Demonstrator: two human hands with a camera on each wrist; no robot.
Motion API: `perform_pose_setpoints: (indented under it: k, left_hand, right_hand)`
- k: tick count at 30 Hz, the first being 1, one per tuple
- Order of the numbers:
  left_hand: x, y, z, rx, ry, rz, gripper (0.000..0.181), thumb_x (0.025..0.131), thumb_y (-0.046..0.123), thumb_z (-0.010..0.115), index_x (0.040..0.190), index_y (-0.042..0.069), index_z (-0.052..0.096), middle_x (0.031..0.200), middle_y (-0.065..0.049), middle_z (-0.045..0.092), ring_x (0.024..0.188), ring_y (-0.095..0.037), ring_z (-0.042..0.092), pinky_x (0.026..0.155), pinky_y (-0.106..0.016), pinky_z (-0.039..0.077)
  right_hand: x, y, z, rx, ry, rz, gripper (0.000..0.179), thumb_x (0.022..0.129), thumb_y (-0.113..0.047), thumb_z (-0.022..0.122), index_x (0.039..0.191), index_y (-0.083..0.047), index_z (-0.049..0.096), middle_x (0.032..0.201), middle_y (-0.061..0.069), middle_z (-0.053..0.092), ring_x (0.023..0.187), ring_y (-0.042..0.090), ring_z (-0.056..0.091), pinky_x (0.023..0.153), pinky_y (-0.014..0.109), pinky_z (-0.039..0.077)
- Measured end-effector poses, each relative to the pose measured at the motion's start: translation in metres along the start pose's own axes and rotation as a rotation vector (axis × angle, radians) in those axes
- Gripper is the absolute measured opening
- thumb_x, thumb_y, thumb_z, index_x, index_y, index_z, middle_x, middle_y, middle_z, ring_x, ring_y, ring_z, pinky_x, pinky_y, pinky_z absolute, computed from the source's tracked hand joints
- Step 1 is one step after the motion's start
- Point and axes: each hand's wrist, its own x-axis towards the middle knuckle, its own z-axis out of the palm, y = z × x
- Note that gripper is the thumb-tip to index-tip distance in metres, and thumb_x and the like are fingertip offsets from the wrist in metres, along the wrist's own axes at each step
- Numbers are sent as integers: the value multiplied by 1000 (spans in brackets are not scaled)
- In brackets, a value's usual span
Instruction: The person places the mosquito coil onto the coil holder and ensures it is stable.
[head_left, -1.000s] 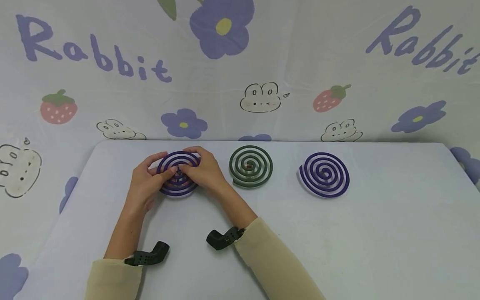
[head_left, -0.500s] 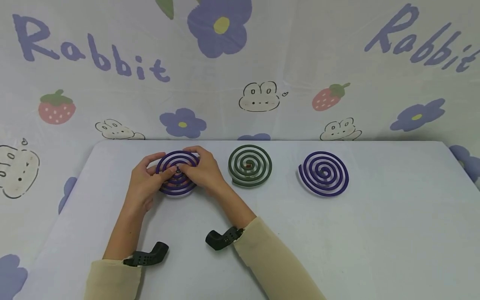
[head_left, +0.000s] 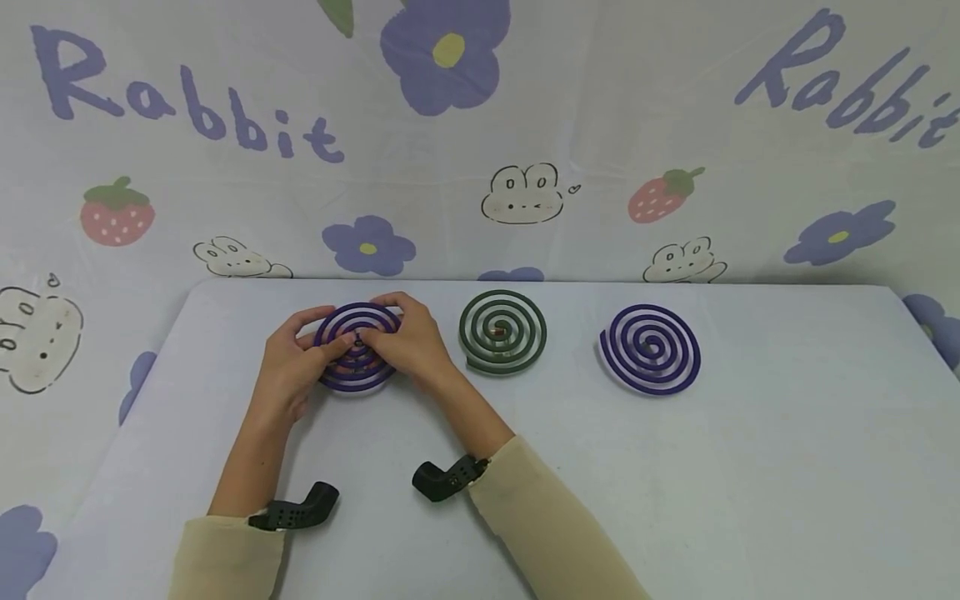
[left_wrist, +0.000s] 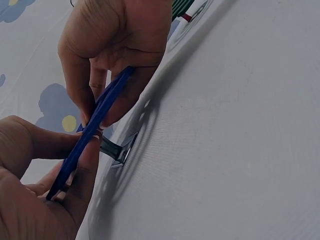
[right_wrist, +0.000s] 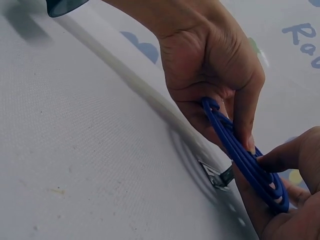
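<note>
A dark blue-violet mosquito coil (head_left: 358, 377) is held at the far left of the table. My left hand (head_left: 291, 367) grips its left side, thumb on top near the centre. From the right, my right hand (head_left: 411, 337) pinches it likewise, with its thumb by the middle and a finger at the back rim. Both wrist views show the coil (left_wrist: 75, 150) edge-on between the fingers, tilted in those pictures. Below its centre stands a small metal coil stand (right_wrist: 214, 175) on the table. The thumbs partly hide where stand and coil meet.
To the right lie a green mosquito coil (head_left: 502, 367) and another blue-violet coil (head_left: 651, 387), both slightly raised off the white table (head_left: 750, 483). A printed cloth (head_left: 600, 125) hangs behind the table's back edge.
The hands keep their hold on the coil in nearly the same place. Only a slight shift of the whole head view shows.
</note>
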Motion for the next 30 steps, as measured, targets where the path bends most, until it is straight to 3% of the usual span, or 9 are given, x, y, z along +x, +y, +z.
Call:
perform_pose_setpoints:
  k: [11, 22, 30]
  left_hand:
    - [-1, 0, 1, -12, 5, 8, 66, 100, 16, 73, 159, 12, 44, 147, -27, 62, 101, -5, 68, 83, -12, 54]
    - [-2, -2, 1, 18, 16, 10, 65, 101, 19, 73, 159, 14, 44, 147, -24, 64, 110, -12, 68, 85, -12, 52]
    - [-2, -1, 0, 17, -4, 51, 65, 100, 17, 73, 158, 9, 44, 142, -26, 66, 96, 1, 68, 83, -11, 55]
  right_hand:
    - [0, 1, 1, -10, 1, -12, 43, 92, -8, 77, 134, -9, 66, 123, 17, 72, 101, 18, 65, 86, 27, 56]
    - [0, 3, 3, 6, -6, -30, 42, 92, -7, 76, 133, -8, 66, 122, 17, 72, 100, 18, 65, 85, 26, 55]
    - [0, 4, 1, 15, -14, -25, 43, 93, -7, 75, 135, -8, 64, 122, 17, 71, 102, 19, 66, 87, 28, 56]
